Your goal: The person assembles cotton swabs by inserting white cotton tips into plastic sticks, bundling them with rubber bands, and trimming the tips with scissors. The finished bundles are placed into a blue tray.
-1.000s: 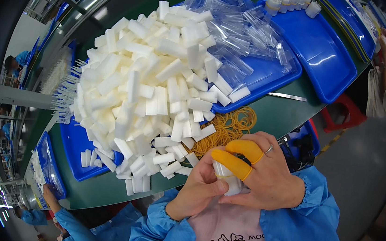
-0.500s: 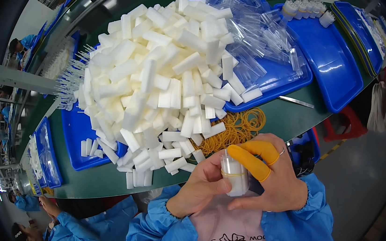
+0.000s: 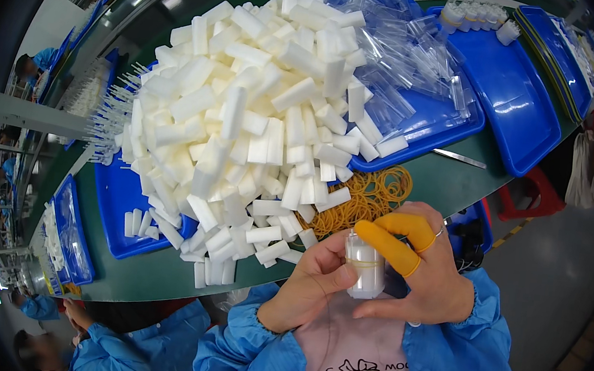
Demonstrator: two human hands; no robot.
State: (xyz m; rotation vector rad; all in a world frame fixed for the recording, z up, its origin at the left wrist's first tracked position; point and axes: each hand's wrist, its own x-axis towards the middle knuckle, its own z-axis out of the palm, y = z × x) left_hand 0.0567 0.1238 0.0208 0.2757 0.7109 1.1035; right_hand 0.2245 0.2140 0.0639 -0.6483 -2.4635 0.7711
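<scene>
Closest to me, my right hand [image 3: 424, 271] and my left hand [image 3: 310, 282] both clamp a small white bundle [image 3: 366, 267] wrapped in clear film, held upright between them; orange finger covers [image 3: 394, 241] sit on two right fingers, and the left thumb presses the bundle's side. Just beyond the hands lies a loose heap of yellow rubber bands [image 3: 368, 197] on the green table [image 3: 457, 180]. Farther out rises a big pile of white foam sticks [image 3: 253, 119], with clear bags [image 3: 415, 60] on a blue tray [image 3: 515, 107] beyond.
</scene>
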